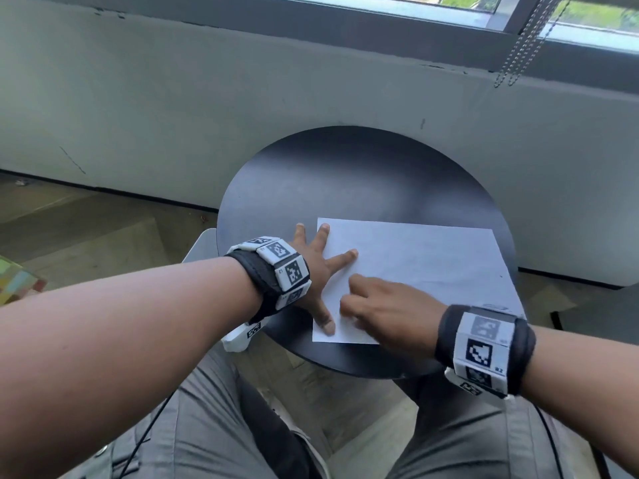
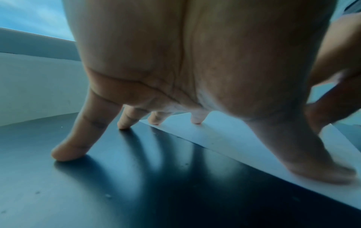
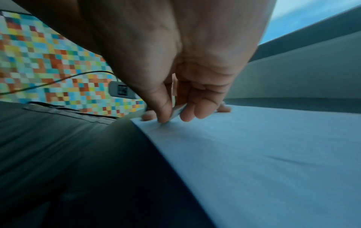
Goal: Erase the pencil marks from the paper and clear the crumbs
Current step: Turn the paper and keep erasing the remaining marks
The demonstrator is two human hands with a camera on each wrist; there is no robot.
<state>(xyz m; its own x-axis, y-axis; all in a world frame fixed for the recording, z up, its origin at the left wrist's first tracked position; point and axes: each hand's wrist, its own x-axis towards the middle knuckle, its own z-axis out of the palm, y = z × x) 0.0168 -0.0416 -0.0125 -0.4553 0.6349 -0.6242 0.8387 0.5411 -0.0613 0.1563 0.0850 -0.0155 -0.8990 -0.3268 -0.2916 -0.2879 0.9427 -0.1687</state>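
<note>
A white sheet of paper [image 1: 432, 264] lies on the near right part of a round black table [image 1: 345, 174]. My left hand [image 1: 321, 271] is spread flat. Its thumb and two fingers press the sheet's left edge, and the other fingers [image 2: 68, 151] rest on the bare table [image 2: 117, 185]. My right hand [image 1: 349, 299] is at the sheet's near left corner, close to the left thumb. In the right wrist view its thumb and fingers [image 3: 173, 118] pinch a small white eraser [image 3: 176, 112] against the paper [image 3: 254, 154]. Any pencil marks are too faint to make out.
A grey wall [image 1: 242, 98] under a window stands right behind the table, with bead chains [image 1: 525, 43] hanging at the upper right. My knees are under the table's near edge. A colourful checkered object [image 1: 14, 281] sits at the far left, beside a pale chair edge [image 1: 202, 247].
</note>
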